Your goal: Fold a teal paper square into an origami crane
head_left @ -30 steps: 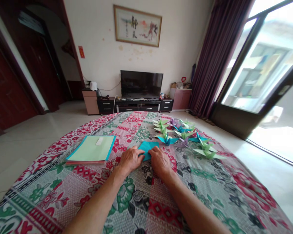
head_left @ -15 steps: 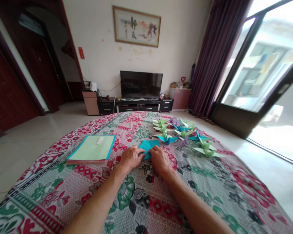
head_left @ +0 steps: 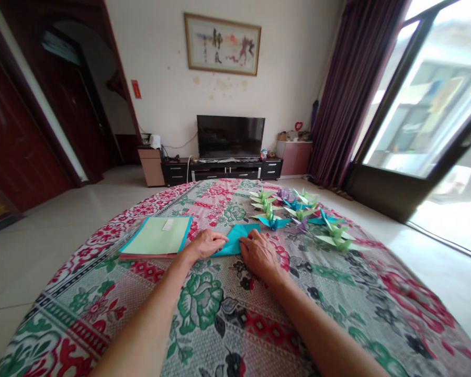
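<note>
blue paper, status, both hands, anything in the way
Left hand on left side of blue paper, right hand on right. Paper folded, on patterned cloth. Only hands over it; paper cranes beyond right hand, paper stack left.

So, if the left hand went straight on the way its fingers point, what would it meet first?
The left hand would likely meet the blue paper first, right in front of it, then the right hand across it; exact depth is unclear.
</note>
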Action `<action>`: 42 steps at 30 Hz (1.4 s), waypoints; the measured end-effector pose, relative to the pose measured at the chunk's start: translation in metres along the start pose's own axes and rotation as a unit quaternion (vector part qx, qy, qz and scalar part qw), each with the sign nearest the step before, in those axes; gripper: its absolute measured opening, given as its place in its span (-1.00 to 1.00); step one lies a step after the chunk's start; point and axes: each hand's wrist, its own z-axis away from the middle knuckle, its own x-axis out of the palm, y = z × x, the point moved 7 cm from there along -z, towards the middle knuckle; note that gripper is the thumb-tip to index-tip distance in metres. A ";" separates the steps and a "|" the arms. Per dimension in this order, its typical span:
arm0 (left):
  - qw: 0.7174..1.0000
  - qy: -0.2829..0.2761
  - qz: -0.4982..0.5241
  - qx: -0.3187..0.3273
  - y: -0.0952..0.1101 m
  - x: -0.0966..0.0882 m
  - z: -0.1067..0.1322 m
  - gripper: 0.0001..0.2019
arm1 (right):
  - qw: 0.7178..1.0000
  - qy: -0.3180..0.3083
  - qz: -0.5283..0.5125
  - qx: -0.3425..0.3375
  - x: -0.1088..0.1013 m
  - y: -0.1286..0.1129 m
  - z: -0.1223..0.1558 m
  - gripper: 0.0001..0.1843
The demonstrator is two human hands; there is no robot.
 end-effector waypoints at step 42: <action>0.979 -0.113 -0.101 -0.140 -0.004 -0.006 0.027 -0.71 | 0.998 -0.010 -0.001 0.057 0.002 -0.005 0.002 -0.48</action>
